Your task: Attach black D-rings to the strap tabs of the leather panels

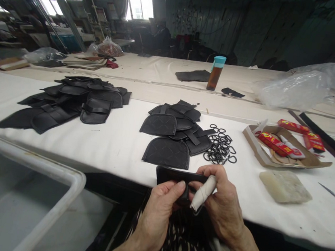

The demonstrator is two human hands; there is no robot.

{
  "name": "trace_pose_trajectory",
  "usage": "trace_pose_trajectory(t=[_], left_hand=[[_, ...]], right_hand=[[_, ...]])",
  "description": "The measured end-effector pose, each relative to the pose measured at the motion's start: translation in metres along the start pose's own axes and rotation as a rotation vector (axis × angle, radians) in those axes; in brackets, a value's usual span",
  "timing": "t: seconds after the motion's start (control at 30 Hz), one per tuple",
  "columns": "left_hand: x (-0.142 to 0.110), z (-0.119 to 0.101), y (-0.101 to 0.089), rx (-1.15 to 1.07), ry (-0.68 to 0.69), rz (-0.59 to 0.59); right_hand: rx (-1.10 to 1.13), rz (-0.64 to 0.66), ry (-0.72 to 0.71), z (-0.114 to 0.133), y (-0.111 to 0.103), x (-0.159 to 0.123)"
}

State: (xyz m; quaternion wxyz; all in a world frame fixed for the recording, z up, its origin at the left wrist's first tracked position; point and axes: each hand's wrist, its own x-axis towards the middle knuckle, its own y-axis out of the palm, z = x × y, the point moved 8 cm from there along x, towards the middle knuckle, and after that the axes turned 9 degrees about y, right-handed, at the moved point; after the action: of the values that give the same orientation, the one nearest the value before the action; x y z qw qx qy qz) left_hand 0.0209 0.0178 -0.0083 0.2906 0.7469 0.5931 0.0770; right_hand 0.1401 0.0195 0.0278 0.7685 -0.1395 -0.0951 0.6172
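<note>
My left hand [160, 206] and my right hand [222, 201] both pinch one black leather piece [173, 175] at the table's near edge, above my lap. A white bandage wraps one finger of my right hand. Just beyond lies a small pile of black quilted leather pieces [174, 132] with straps. A heap of black metal rings [221, 146] sits to the right of that pile. A larger pile of black leather pieces [69, 101] is spread at the left.
A whitish block [285, 186] and a flat cardboard box [261, 155] with red packets lie at the right. A brown bottle with a teal cap [215, 72] and a clear plastic bag [300, 87] stand farther back. A grey plastic bin [43, 167] is at lower left.
</note>
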Motion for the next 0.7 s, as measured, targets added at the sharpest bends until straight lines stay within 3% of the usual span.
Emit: trace_pose_trajectory(t=[0.43, 0.7], left_hand=[[0.001, 0.000, -0.009, 0.037, -0.089, -0.089], [-0.001, -0.001, -0.010, 0.115, -0.060, -0.092]], right_hand=[[0.241, 0.118, 0.114, 0.003, -0.004, 0.023], [0.348, 0.171, 0.149, 0.000, -0.001, 0.027]])
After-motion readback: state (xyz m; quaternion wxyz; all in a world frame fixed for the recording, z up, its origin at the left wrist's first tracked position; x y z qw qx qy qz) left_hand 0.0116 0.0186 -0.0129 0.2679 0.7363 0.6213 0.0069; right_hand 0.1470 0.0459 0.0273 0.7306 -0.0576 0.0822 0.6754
